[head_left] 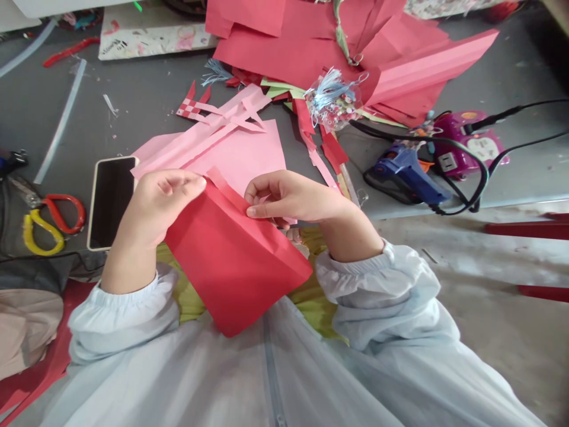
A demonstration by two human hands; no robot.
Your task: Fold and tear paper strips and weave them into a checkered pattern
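Note:
Over my lap I hold a sheet of red paper point(231, 261), tilted, with a narrow folded strip along its upper edge. My left hand point(162, 198) pinches its upper left corner between thumb and fingers. Further along the same edge, my right hand point(284, 198) is closed on the folded strip, thumb on top. Just beyond the hands, pink paper point(249, 148) lies on the table with cut pink strips point(222, 127) on it. A small red-and-white woven piece point(192, 108) sits at their far left end.
Scissors point(53, 216) and a phone point(111, 201) lie at the left. A blue glue gun point(406, 175) and a purple power socket point(466, 145) with looping cords stand at the right. Red paper sheets point(306, 53) pile at the back, near a bag of beads point(335, 104) with a blue tassel.

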